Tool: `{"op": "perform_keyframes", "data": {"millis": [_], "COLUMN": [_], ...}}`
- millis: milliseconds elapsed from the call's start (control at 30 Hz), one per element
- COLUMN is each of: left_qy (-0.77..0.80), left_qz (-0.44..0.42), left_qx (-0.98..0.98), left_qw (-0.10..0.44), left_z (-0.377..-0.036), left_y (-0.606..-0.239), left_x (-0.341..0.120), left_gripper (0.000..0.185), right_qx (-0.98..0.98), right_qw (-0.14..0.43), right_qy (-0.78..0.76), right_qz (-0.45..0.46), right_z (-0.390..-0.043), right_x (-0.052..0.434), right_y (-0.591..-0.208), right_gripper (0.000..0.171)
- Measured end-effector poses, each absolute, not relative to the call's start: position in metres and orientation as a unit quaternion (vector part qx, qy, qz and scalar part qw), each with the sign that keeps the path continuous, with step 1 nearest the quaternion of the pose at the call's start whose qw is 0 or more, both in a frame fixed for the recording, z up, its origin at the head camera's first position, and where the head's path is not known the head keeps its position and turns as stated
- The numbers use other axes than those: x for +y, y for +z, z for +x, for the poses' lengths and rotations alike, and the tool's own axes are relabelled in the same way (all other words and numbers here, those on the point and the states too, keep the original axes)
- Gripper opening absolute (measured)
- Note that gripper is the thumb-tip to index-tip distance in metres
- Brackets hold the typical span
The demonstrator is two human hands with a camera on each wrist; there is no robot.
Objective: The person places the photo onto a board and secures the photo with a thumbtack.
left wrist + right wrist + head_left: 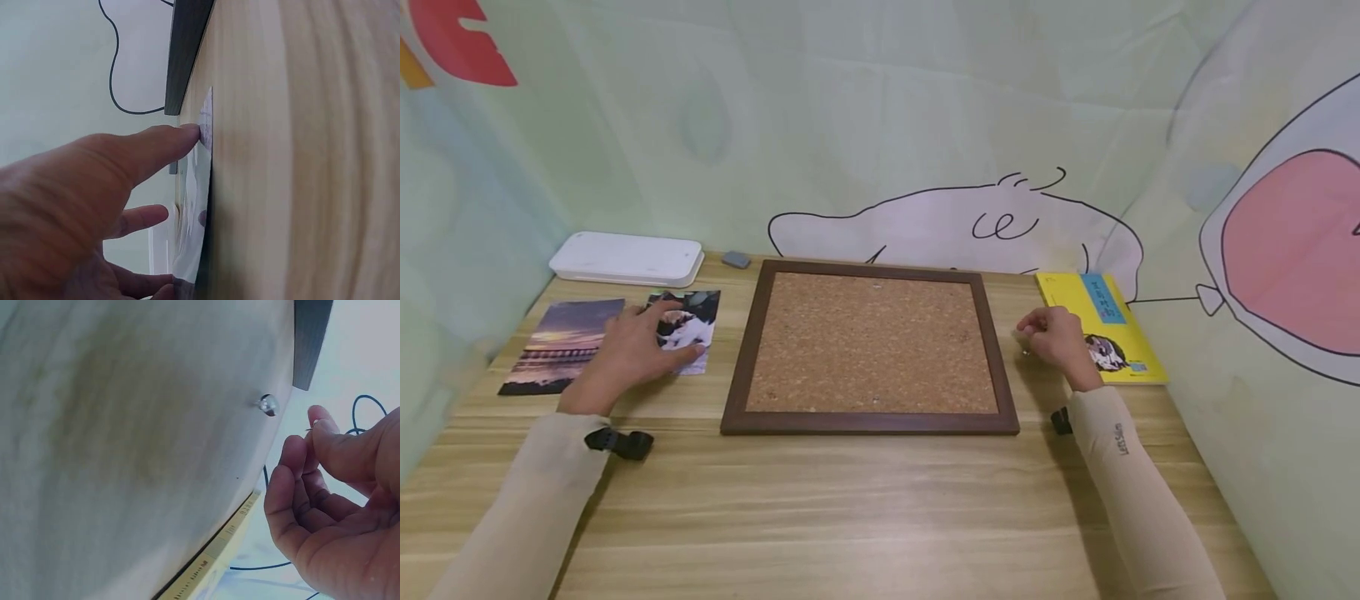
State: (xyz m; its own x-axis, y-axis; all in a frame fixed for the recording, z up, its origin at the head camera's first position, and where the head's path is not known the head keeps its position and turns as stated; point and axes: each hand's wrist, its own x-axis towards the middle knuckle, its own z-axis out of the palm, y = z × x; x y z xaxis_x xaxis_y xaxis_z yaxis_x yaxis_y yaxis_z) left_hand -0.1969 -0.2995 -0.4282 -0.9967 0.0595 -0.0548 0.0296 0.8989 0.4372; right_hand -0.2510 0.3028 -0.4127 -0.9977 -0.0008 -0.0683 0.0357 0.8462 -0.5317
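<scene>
On the left side of the bench (880, 508): left hand (634, 346) over the animal photo (692, 329), a print with a black-and-white animal. Fingers (144, 219) released, spread apart; thumb (162, 142) touching the print near its right edge, another fingertip close to the opposite end. Print on the bench just left of the framed corkboard (872, 342), slightly bowed in the left wrist view. Farther left, partly hidden by the same hand: sunset photo (568, 337), purple and orange sky.

Behind the prints, near the pale green backdrop (880, 100): white case (628, 258), flat with rounded corners; small grey block (736, 260) just to its right.

Mid-bench: corkboard flat, cork upward, brown frame, apart from both hands.

Right of it: right hand (1058, 337), fingers curled, thumb and forefinger pinching a small pin (310, 429), needle visible in the right wrist view. Nearby on the bench, apart from the fingers: clear push pin (267, 405). At far right, flat, partly hidden by that hand and wrist: yellow book (1120, 329) with blue label.

On both arms: beige sleeves (520, 508), black straps (621, 442) at the wrists.
</scene>
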Motion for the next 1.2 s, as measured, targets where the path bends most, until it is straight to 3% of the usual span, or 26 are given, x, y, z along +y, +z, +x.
{"op": "perform_keyframes", "data": {"millis": [500,733,1000,1200], "left_qy": [0.248,0.273,0.328,0.366], "left_qz": [-0.019,0.000,-0.026,-0.038], "left_qx": [0.969,0.962,0.944,0.930], "left_qw": [-0.006,-0.023,0.008,-0.009], "left_z": [-0.195,-0.194,-0.192,-0.189], "left_y": [-0.435,-0.437,-0.430,-0.424], "left_x": [-0.307,-0.318,-0.319,-0.317], "left_gripper": [0.105,0.087,0.070,0.066], "right_qx": [0.955,0.955,0.956,0.956], "right_qw": [0.010,-0.018,-0.019,-0.014], "right_qy": [-0.295,-0.296,-0.292,-0.290], "right_qz": [-0.001,-0.015,-0.033,-0.031], "right_z": [-0.247,-0.245,-0.247,-0.249], "right_x": [0.296,0.294,0.292,0.290], "right_y": [-0.406,-0.404,-0.406,-0.405], "right_gripper": [0.018,0.018,0.017,0.016]}}
